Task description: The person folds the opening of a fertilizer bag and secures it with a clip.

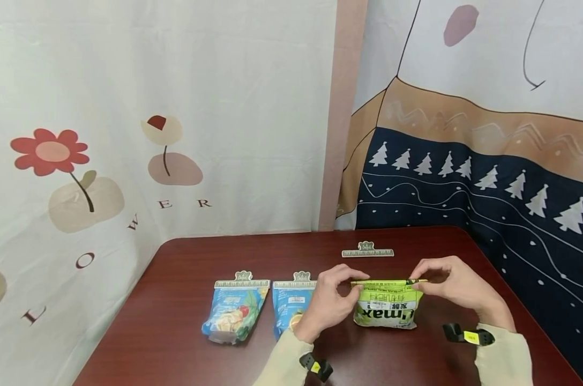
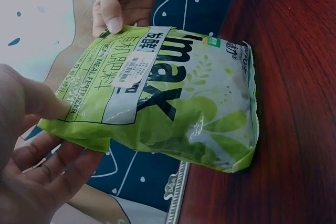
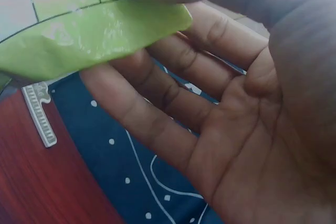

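A green and white fertilizer bag [image 1: 386, 305] stands on the table, its printing upside down in the head view and its top edge folded over. My left hand [image 1: 334, 300] pinches one top corner between thumb and fingers. At the opposite top corner, my right hand [image 1: 457, 284] pinches the bag the same way. The left wrist view shows the fertilizer bag [image 2: 173, 93] with the left thumb pressed on its printed face and the fingers behind. In the right wrist view the green bag corner [image 3: 94, 35] lies between thumb and fingers.
A wide sealing clip [image 1: 367, 251] lies loose on the table behind the bag. To the left are two blue bags, one [image 1: 236, 316] fully visible and another [image 1: 291, 303] partly behind my left hand, each with a similar clip across its top. Curtains hang beyond the dark red table [image 1: 176, 300].
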The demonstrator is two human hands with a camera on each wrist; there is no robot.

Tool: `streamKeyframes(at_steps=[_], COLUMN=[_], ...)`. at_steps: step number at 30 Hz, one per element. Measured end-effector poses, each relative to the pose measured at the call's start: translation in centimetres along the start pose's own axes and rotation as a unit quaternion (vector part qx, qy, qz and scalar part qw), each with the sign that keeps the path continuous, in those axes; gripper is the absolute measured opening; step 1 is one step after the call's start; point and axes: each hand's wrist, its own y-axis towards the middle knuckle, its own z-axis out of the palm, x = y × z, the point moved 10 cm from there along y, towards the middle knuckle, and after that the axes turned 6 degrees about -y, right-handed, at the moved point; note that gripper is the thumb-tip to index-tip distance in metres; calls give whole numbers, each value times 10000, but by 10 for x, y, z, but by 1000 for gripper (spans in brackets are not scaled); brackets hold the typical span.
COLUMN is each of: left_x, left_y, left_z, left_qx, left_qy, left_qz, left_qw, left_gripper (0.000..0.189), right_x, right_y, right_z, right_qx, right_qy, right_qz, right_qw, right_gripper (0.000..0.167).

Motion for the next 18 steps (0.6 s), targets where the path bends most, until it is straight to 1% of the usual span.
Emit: streamKeyframes(at_steps=[3, 6, 9, 13, 15, 18], left_x=[-4, -9, -15, -22, -24, -26], left_y=[3, 7, 11, 15, 16, 18], left_z=[5, 10, 15, 22, 24, 27], left_qx=[174, 267, 332, 449, 483, 513], left_qy=[144, 473, 991, 1501, 1634, 1717], left_qz=[57, 179, 353, 414, 404, 413], left_qw=[9997, 9984, 9939, 9868, 9845, 9830], left_gripper=[18, 14, 12, 13, 13, 11], right_x=[5, 12, 17, 21, 24, 28], right_y=[3, 6, 9, 13, 15, 17], right_z=[4, 7, 11, 17, 20, 23], right_qx=[75, 57, 11, 29, 79, 139], right_qy=[1, -108, -435, -703, -717, -691], right_qz=[-8, -194, -300, -346, -410, -512], right_qw=[10000, 9997, 9986, 9969, 9966, 9962], right_gripper=[11, 12, 12, 12, 12, 13])
